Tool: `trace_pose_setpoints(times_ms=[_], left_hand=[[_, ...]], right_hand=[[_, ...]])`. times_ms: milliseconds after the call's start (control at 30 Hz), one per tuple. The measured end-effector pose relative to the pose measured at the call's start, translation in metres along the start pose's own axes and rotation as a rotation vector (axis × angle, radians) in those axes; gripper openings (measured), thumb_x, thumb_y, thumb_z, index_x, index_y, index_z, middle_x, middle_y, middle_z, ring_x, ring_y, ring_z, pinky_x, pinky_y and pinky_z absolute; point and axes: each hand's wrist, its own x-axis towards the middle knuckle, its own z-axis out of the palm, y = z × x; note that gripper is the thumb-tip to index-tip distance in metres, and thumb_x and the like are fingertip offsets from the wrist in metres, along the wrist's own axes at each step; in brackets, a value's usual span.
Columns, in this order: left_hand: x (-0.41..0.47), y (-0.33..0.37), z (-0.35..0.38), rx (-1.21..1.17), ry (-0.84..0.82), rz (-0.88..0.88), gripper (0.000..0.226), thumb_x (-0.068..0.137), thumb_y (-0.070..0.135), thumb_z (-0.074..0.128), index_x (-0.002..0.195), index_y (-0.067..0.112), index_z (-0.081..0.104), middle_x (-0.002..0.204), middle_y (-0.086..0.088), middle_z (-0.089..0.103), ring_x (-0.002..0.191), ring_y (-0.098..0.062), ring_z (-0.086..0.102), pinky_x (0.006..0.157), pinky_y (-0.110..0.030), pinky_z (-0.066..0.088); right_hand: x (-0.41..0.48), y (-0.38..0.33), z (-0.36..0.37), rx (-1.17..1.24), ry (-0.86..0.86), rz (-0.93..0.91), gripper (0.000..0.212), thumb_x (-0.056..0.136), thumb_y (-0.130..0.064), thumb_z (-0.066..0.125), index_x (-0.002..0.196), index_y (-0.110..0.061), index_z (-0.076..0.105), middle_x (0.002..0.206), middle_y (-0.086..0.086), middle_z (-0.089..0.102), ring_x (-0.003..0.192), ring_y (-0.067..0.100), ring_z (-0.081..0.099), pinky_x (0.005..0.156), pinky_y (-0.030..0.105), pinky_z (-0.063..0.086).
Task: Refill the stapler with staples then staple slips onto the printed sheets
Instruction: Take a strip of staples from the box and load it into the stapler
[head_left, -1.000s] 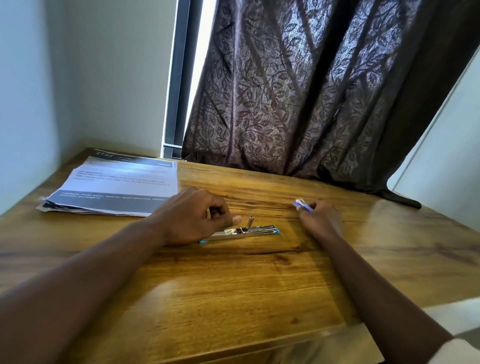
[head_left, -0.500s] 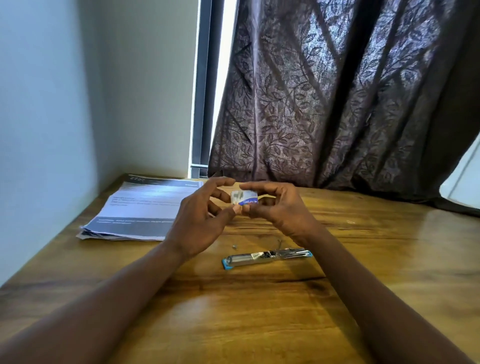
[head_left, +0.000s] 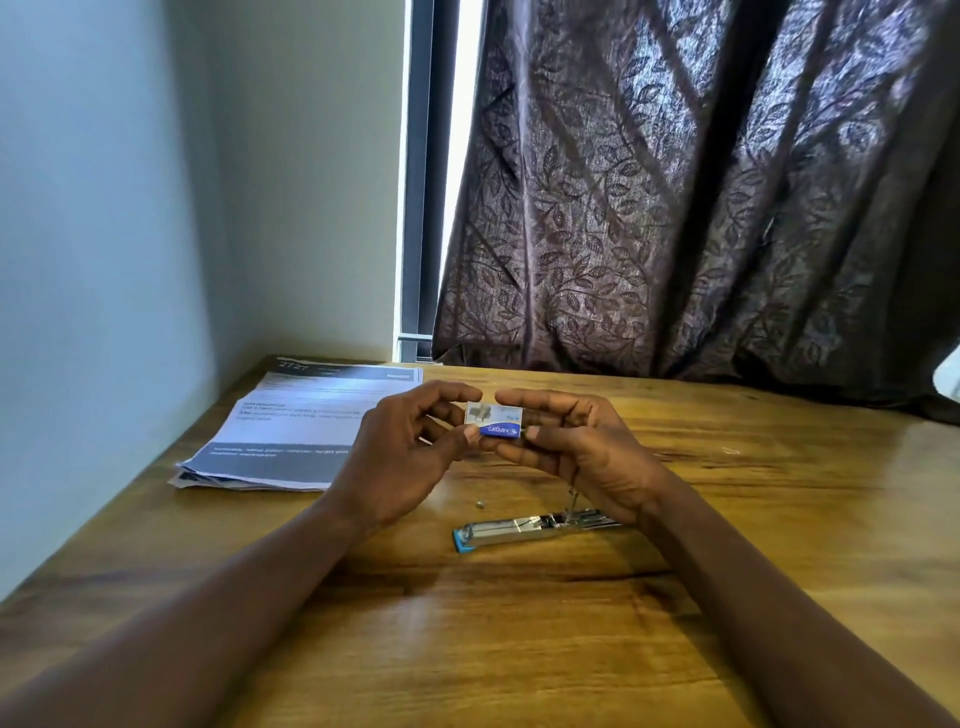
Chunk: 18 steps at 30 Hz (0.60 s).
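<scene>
A small white and blue staple box (head_left: 493, 420) is held above the table between both hands. My left hand (head_left: 400, 457) pinches its left end with thumb and fingers. My right hand (head_left: 576, 447) pinches its right end. Below them the metal stapler (head_left: 524, 529) with a blue tip lies flat on the wooden table (head_left: 519, 649), its top swung open; its right end is hidden behind my right wrist. A stack of printed sheets (head_left: 301, 426) lies at the back left of the table.
A tiny metal bit (head_left: 480, 503) lies on the table left of the stapler. A wall runs along the left side. A dark leaf-patterned curtain (head_left: 675, 208) hangs behind the table, beside a window frame (head_left: 421, 182).
My right hand brought the staple box from the right to the middle. My left hand let go of the stapler and rose to the box. The camera tilted up.
</scene>
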Motion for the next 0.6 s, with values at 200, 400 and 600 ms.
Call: trace_pose_setpoints(times_ms=[200,400,600], left_hand=[[-0.0022,0.0033,-0.0021,-0.058,-0.036,-0.023,0.035,0.089,0.016,0.075,0.122,0.027,0.069,0.098,0.002,0.076,0.078,-0.015,0.074,0.067,-0.03,0.061],[-0.0039,0.0054,-0.0035,-0.223,-0.058,-0.068,0.03,0.091,0.01,0.071,0.12,0.017,0.071,0.091,-0.003,0.078,0.074,-0.019,0.073,0.063,-0.025,0.058],[-0.0023,0.0053,-0.0037,-0.369,-0.063,-0.159,0.026,0.095,0.009,0.064,0.119,0.016,0.072,0.092,-0.009,0.078,0.075,-0.016,0.072,0.066,-0.024,0.058]], right_hand=[[-0.0034,-0.0036,0.0021,0.087,0.016,0.036,0.033,0.089,0.016,0.056,0.119,0.006,0.067,0.118,0.027,0.07,0.102,0.03,0.073,0.086,0.034,0.061],[-0.0054,-0.0048,0.0045,0.119,0.09,0.064,0.034,0.073,0.008,0.069,0.107,0.006,0.071,0.106,0.025,0.074,0.089,0.029,0.076,0.07,0.028,0.063],[-0.0028,-0.0045,0.0017,0.113,0.14,0.061,0.03,0.071,0.004,0.071,0.101,0.005,0.072,0.102,0.024,0.075,0.085,0.029,0.076,0.067,0.027,0.063]])
